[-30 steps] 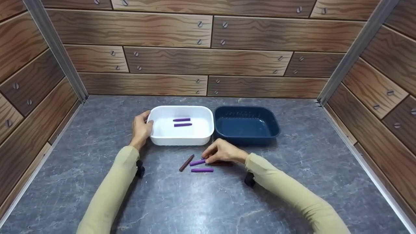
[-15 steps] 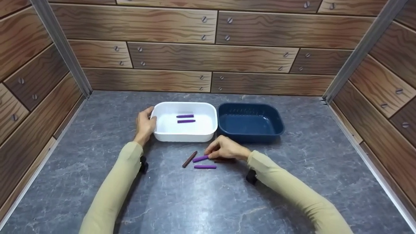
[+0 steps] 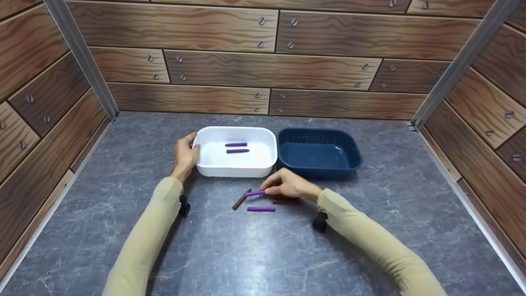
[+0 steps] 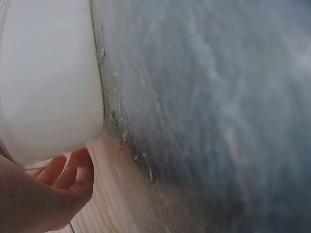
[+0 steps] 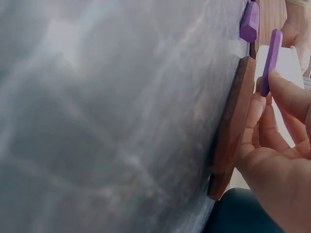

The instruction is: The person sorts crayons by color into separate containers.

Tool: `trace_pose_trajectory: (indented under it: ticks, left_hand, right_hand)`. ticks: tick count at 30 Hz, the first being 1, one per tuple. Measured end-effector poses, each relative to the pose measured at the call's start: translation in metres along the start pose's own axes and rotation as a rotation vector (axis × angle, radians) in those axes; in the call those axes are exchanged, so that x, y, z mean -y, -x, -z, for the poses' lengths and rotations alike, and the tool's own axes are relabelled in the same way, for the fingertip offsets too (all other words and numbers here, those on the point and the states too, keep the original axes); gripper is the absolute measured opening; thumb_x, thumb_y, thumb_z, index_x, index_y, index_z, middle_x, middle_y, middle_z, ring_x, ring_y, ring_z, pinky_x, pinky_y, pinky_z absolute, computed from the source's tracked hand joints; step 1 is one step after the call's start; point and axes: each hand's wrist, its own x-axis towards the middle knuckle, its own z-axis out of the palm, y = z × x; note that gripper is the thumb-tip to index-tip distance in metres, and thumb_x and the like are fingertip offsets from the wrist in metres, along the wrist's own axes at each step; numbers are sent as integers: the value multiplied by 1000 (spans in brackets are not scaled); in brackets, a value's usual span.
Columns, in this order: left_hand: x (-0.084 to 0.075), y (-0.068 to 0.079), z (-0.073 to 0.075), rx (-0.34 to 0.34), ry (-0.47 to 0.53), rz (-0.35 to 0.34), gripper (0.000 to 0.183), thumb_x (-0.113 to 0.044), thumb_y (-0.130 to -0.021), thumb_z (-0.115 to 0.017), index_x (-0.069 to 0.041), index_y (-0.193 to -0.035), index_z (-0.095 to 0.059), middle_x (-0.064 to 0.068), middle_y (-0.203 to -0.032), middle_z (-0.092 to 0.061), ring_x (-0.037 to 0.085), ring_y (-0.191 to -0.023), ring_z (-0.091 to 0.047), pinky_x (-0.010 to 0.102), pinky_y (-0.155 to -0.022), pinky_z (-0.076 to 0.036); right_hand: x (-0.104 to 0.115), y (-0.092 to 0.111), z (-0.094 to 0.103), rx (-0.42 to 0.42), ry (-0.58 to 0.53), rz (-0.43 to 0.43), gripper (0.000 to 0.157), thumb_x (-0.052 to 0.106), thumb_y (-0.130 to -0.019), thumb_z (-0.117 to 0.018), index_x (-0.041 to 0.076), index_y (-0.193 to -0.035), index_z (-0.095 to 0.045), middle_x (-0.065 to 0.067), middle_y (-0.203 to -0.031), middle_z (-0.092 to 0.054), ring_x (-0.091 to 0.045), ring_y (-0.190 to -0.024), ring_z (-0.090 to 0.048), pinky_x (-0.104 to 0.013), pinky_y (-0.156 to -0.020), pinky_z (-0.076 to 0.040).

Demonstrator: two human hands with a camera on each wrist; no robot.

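Observation:
In the head view my left hand (image 3: 185, 155) grips the left end of a white plastic tub (image 3: 236, 172), thumb at the rim. The left wrist view shows its fingers (image 4: 80, 170) curled at the tub's corner. My right hand (image 3: 291, 183) pinches a purple crayon (image 5: 273, 60) by one end, between thumb and fingertips, raised over the table. Below that hand lies a brown crayon (image 5: 235, 116), partly hidden from the head camera. Another brown crayon (image 3: 240, 201) lies slantwise to the left. A purple crayon (image 3: 261, 209) rests nearer the front.
Two purple crayons (image 3: 237, 151) lie inside the white tub. A dark blue tub (image 3: 328, 172) stands right beside it, with nothing seen inside. Wood-patterned walls (image 3: 222, 70) enclose the grey marbled table (image 3: 230, 255) at the back and sides.
My right hand has lifted the purple crayon slightly off the table, its free end now overlapping the slanted brown crayon. The left hand keeps its grip on the tub. The head view has shifted slightly.

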Motion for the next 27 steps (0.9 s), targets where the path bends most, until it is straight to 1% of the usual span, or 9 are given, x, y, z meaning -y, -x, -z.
trace_pose_trajectory:
  ticks: [5, 8, 13, 16, 19, 24, 27]
  left_hand:
    - [0, 2, 0, -3, -9, -13, 48, 0, -96, -46, 0, -144, -46, 20, -143, -53, 31, -130, -52, 40, -108, -44]
    - [0, 2, 0, -6, -11, -15, 48, -1, -96, -46, 0, -144, -47, 19, -142, -53, 30, -130, -52, 40, -109, -44]
    - [1, 2, 0, -11, -9, -18, 49, 0, -95, -46, 0, -144, -47, 20, -142, -53, 31, -130, -53, 40, -108, -44]
    - [1, 2, 0, -8, -10, -10, 49, 0, -95, -46, 0, -144, -46, 20, -142, -53, 31, -130, -53, 40, -108, -44]
    - [2, 2, -1, -4, -10, -4, 49, 0, -96, -46, 0, -145, -46, 19, -143, -52, 30, -131, -52, 39, -109, -44]
    - [1, 1, -1, -5, -13, -5, 49, 0, -96, -46, 0, -144, -46, 19, -144, -51, 30, -132, -51, 40, -110, -43]
    - [0, 1, -1, -8, -12, -6, 49, 0, -95, -46, 0, -144, -46, 19, -143, -52, 30, -131, -52, 40, -110, -43]
  right_hand:
    - [0, 1, -1, 11, -21, 17, 13, 15, -89, -72, 14, -101, -79, -2, -101, -76, -6, -88, -62, -20, -79, -49]
    - [0, 1, -1, -3, -31, 21, 14, 15, -90, -71, 13, -102, -78, -2, -101, -75, -6, -88, -62, -20, -80, -49]
    - [3, 2, 0, -41, -41, 2, 14, 16, -90, -71, 15, -102, -79, -2, -100, -75, -5, -82, -59, -20, -74, -48]
    - [5, 4, 2, -51, -58, 10, 15, 15, -91, -69, 13, -103, -78, -5, -99, -75, -6, -80, -59, -20, -71, -49]
    - [7, 5, 4, -62, -64, 15, 16, 14, -92, -68, 12, -105, -78, -6, -100, -74, -7, -82, -60, -23, -73, -52]
    - [13, 6, 8, -93, -53, 5, 17, 14, -93, -66, 15, -107, -77, -4, -106, -74, -9, -86, -62, -31, -79, -55]
    - [17, 5, 10, -111, -62, 2, 17, 15, -94, -66, 16, -107, -78, -4, -107, -74, -11, -85, -61, -31, -78, -54]
